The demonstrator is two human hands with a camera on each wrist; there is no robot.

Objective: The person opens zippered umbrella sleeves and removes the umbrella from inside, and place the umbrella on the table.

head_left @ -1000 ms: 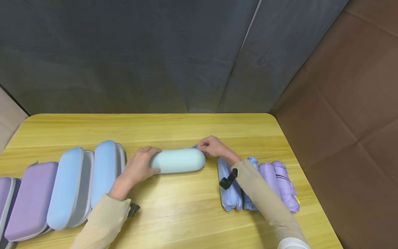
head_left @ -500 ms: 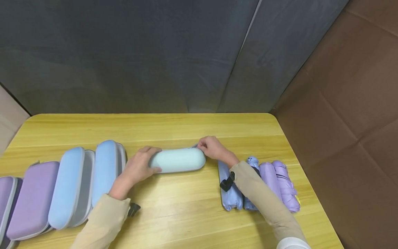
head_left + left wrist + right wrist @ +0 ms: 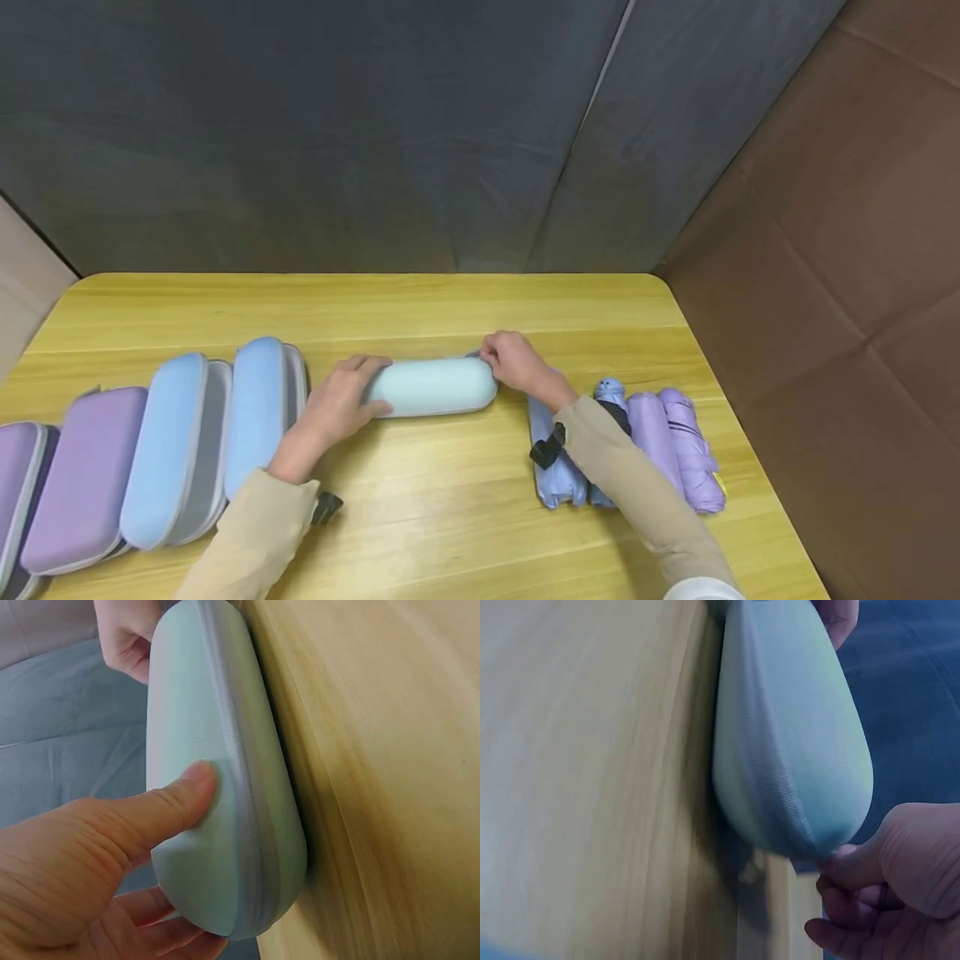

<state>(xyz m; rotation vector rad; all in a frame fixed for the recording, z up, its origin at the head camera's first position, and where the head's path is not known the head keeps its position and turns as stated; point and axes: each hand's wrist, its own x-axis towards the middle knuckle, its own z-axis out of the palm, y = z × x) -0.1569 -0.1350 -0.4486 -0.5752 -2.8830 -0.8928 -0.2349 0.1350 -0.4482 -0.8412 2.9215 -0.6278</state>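
A mint green zip case point(image 3: 431, 386) with rounded ends lies crosswise on the table, its grey zipper point(image 3: 236, 757) running along the side. My left hand point(image 3: 339, 402) grips the case's left end, thumb point(image 3: 176, 802) on the near side and fingers curled round behind. At the back right corner, my right hand point(image 3: 516, 364) pinches the zipper's end between thumb and curled fingers point(image 3: 847, 907); the pull itself is hidden by them. A bit of grey edging shows just behind the case beside that hand.
Left of the case stand two light blue zip cases point(image 3: 163, 450) and two purple ones point(image 3: 86, 479), partly gaping. Several folded umbrellas, blue point(image 3: 558, 479) and purple point(image 3: 690, 454), lie under and beside the right forearm. A dark grey panel point(image 3: 337, 142) rises behind the wooden table point(image 3: 420, 517).
My right hand has shifted slightly right and down along the case's back right corner, still pinching. The left hand holds the case in the same spot.
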